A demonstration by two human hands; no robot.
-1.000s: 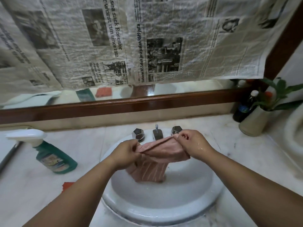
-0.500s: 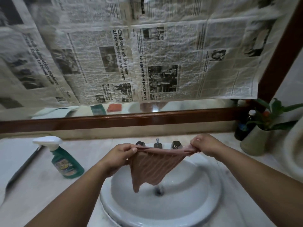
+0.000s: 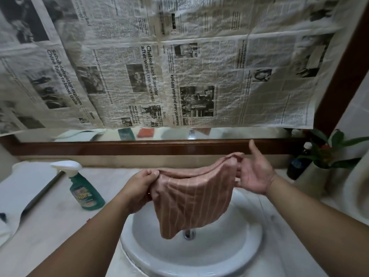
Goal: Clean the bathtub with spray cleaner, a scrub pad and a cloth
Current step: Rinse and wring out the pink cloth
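Right hand has opened from its pinch, merely propping the cloth at 3 o'clock, while the left hand grips its 9 o'clock corner over the sink, likely refolding before wiping.

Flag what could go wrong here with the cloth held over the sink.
1. The right hand has its thumb off the cloth; only the left hand plainly grips it, so that end may slip and drop into the sink.
2. The spray bottle stands beside the left forearm; a sideways swing could topple it.
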